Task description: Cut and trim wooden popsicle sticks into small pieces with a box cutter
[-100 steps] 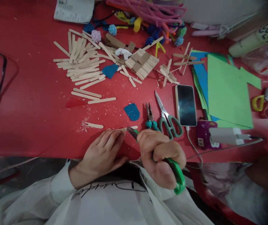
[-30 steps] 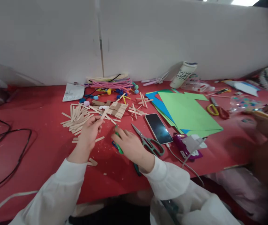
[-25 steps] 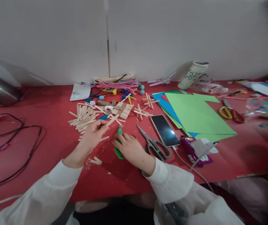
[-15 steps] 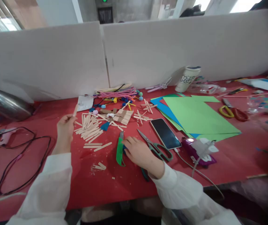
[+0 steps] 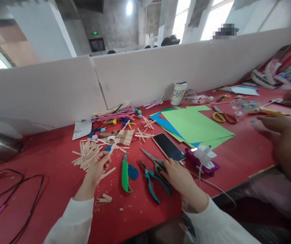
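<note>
A wooden craft stick (image 5: 113, 147) is pinched in my left hand (image 5: 96, 169), held above the table near the pile of craft sticks (image 5: 86, 153). My right hand (image 5: 178, 178) has its fingers closed over the handles of the grey-green scissors (image 5: 149, 155), whose blades point away to the left. Between the hands lie a green utility knife (image 5: 124, 176), a dark blue flat piece (image 5: 133, 172) and teal-handled pliers (image 5: 151, 188) with slightly spread jaws. Short stick offcuts (image 5: 104, 198) lie below my left hand.
A phone (image 5: 168, 146) on a cable and a purple power strip (image 5: 204, 162) are beyond my right hand. Green paper sheets (image 5: 193, 123), a cup (image 5: 178, 93) and a white partition (image 5: 135, 78) stand farther back. Another person's hand (image 5: 275, 123) is at right.
My left hand has brought the craft stick rightward, closer to the middle. My right hand has left the dark blue piece beside the knife and moved right onto the scissors. The view has tilted up.
</note>
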The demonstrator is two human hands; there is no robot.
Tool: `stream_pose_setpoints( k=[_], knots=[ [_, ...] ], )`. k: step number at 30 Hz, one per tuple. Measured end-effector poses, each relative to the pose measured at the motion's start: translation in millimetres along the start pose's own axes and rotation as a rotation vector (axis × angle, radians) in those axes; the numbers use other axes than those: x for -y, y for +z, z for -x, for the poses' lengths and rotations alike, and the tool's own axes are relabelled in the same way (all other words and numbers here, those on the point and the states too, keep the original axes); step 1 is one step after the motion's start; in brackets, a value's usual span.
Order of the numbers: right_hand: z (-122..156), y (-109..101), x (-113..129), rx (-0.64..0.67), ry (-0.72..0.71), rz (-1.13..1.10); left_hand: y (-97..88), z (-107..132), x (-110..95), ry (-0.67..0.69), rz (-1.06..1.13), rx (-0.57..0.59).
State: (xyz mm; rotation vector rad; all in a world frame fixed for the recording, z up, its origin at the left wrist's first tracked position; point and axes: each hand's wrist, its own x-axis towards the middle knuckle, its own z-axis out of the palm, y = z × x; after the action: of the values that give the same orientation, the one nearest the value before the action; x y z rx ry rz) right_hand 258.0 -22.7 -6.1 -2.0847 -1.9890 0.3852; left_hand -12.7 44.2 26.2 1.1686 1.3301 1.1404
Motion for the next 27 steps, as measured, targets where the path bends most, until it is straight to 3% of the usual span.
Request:
stream_pose_setpoints(
  k=[5, 8, 11, 12, 14, 17, 20, 22, 27],
  knots=[
    [-21, -5, -13, 0.070, 0.047, -0.341, -6.5, 2, 12, 0.017, -0.031, -0.073],
    [-24, -12, -8, 0.091, 0.054, -0.602, -8.0, 4, 14, 0.049, -0.051, -0.116],
    [-4, -16, 16, 0.049, -0.001, -0.896, -6.0, 7, 16, 0.091, -0.064, -0.134],
    [6, -14, 28, 0.031, -0.035, -1.211, -5.0, 9, 17, 0.106, -0.065, -0.139],
    [28, -3, 55, 0.177, -0.104, -1.689, -3.3, 11, 20, 0.137, -0.063, -0.148],
    [49, 23, 92, 0.396, -0.183, -2.079, -2.3, 12, 24, 0.183, -0.048, -0.182],
    [51, 38, 118, 0.625, -0.131, -2.182, -2.4, 12, 26, 0.218, -0.022, -0.233],
    [47, 35, 132, 0.742, -0.094, -2.196, -2.2, 12, 24, 0.227, 0.002, -0.272],
    [46, 21, 163, 0.736, -0.114, -2.167, -2.3, 14, 12, 0.222, 0.042, -0.371]
  ],
)
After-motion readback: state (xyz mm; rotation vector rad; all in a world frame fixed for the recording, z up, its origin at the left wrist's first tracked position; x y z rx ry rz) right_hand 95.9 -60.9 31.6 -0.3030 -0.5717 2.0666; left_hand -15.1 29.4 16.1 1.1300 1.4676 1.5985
